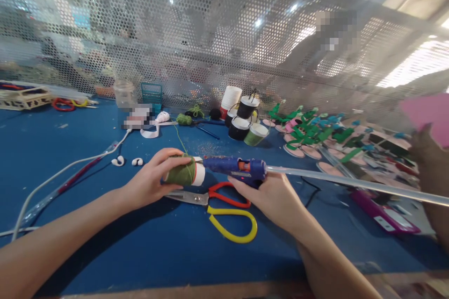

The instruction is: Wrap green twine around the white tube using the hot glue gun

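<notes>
In the head view my left hand (154, 175) is closed around a small paper cup (199, 174) lying on its side. Green yarn (183, 173) is wound about much of the cup, and a strand of it runs back toward a green yarn ball (184, 119). My right hand (275, 196) grips a blue hot glue gun (235, 167) with a long clear glue stick (336, 180) sticking out of its rear. The gun's nozzle is at the cup's white rim; whether it touches is unclear. Below lie scissors (233, 237) with one red and one yellow handle loop.
Wrapped cups (240, 128) and a white cup stack (231, 98) stand at the back. Green felt pieces on pink discs (294, 150) crowd the right, near another person's arm (428, 168). A white cable (70, 166) and earbuds (118, 161) lie left. A perforated metal screen (196, 42) borders the table.
</notes>
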The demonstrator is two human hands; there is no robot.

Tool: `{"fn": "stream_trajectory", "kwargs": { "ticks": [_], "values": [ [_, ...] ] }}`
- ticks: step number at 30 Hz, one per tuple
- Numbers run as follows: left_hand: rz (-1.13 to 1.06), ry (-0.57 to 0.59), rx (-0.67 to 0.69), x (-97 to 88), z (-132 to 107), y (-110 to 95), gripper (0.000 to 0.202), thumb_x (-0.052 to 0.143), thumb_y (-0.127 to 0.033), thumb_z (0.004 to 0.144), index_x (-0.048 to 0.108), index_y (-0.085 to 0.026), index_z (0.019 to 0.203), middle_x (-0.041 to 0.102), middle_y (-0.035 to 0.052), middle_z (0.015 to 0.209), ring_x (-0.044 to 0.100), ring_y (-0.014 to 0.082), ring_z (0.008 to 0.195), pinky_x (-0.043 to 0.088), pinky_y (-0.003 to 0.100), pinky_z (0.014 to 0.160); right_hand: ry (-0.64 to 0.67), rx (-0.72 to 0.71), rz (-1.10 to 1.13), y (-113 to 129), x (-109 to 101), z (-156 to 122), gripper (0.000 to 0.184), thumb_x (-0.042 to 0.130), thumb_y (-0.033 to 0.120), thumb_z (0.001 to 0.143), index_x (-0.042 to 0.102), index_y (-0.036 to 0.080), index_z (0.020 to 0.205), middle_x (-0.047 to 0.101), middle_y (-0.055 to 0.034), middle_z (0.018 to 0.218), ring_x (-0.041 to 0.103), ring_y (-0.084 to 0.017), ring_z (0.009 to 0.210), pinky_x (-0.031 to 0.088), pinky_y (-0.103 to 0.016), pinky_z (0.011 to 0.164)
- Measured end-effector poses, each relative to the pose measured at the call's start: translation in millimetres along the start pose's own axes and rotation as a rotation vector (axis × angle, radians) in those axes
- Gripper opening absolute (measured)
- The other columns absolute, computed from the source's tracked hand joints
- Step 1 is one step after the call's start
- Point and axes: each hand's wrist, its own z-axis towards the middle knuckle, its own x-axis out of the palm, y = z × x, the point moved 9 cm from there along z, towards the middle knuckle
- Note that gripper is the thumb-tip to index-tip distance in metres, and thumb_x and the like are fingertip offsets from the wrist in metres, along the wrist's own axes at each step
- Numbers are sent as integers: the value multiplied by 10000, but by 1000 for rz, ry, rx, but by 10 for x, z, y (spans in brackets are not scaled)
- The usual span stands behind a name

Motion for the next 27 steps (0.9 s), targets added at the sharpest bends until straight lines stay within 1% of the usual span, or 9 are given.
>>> {"fn": "stream_trajectory", "kwargs": {
  "ticks": [4, 8, 13, 17, 23, 27],
  "values": [
    [-51, -30, -48, -39, 11, 37, 495, 620, -129, 753, 428, -236, 1196, 454, 94, 1154, 464, 233, 1108, 440, 419, 932, 21, 44, 3, -15, 13, -17, 201, 583, 303, 721, 700, 149, 777, 706, -60, 723, 642, -222, 685, 514, -325, 662],
    [-70, -26, -116, -37, 11, 94, 484, 644, -163, 740, 441, -222, 1175, 467, 88, 1129, 487, 229, 1083, 446, 410, 924, 25, 18, 4, 28, 21, -27, 185, 577, 295, 721, 694, 158, 761, 704, -51, 726, 641, -214, 679, 512, -305, 640],
    [-66, -52, -156, -64, 19, 129, 472, 660, -190, 728, 465, -195, 1158, 491, 86, 1099, 512, 222, 1051, 449, 397, 921, 55, -10, 23, 73, 48, -45, 191, 561, 307, 731, 681, 163, 769, 691, -33, 689, 624, -188, 613, 493, -280, 578],
    [-67, -64, -195, -74, 16, 170, 471, 670, -201, 718, 476, -191, 1147, 503, 81, 1088, 523, 215, 1032, 449, 400, 919, 46, -28, 25, 86, 48, -57, 166, 575, 304, 725, 669, 168, 735, 676, -17, 648, 609, -174, 583, 478, -265, 549],
    [-82, -68, -220, -74, 10, 205, 491, 680, -213, 713, 468, -186, 1155, 500, 82, 1099, 514, 214, 1041, 438, 407, 927, 84, -29, 21, 61, 110, -74, 198, 552, 331, 746, 671, 173, 747, 689, -28, 675, 620, -186, 613, 490, -277, 561],
    [-79, -71, -216, -81, 19, 191, 483, 678, -206, 715, 468, -190, 1150, 502, 83, 1098, 514, 219, 1042, 438, 416, 927, 82, -7, 69, 61, 96, -67, 183, 568, 320, 731, 676, 175, 758, 695, -31, 691, 625, -189, 627, 501, -281, 572]
  ]
}}
